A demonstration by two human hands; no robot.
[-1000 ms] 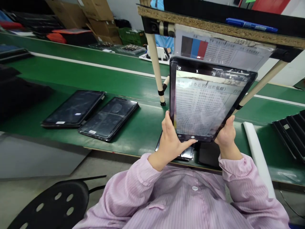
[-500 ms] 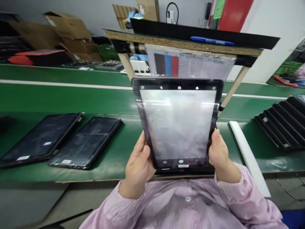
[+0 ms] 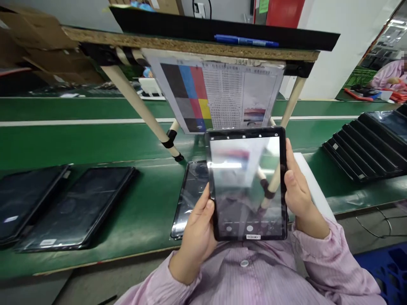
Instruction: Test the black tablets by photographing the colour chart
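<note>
A black tablet (image 3: 246, 186) is held upright in front of me, its lit screen showing a camera view with part of the stand in it. My left hand (image 3: 199, 226) grips its lower left edge, thumb on the front. Along the right edge my right hand (image 3: 299, 192) is closed on it, thumb in front; the fingers behind are hidden. Another tablet (image 3: 187, 195) lies on the green bench, partly covered by the held one and my left hand. Behind stands a printed sheet (image 3: 222, 91) with colour blocks, hung below a wooden shelf.
Tablets (image 3: 79, 207) lie at the left of the bench (image 3: 152, 212). Several more (image 3: 369, 144) lean in a row at the right, near a white foam strip (image 3: 307, 173). A blue pen (image 3: 246, 41) rests on the shelf (image 3: 197, 47). A co-worker (image 3: 389, 76) is at far right.
The held tablet has moved down and towards me, with both hands on it. Its screen has gone from a pale blur to a view of the stand. My view has shifted.
</note>
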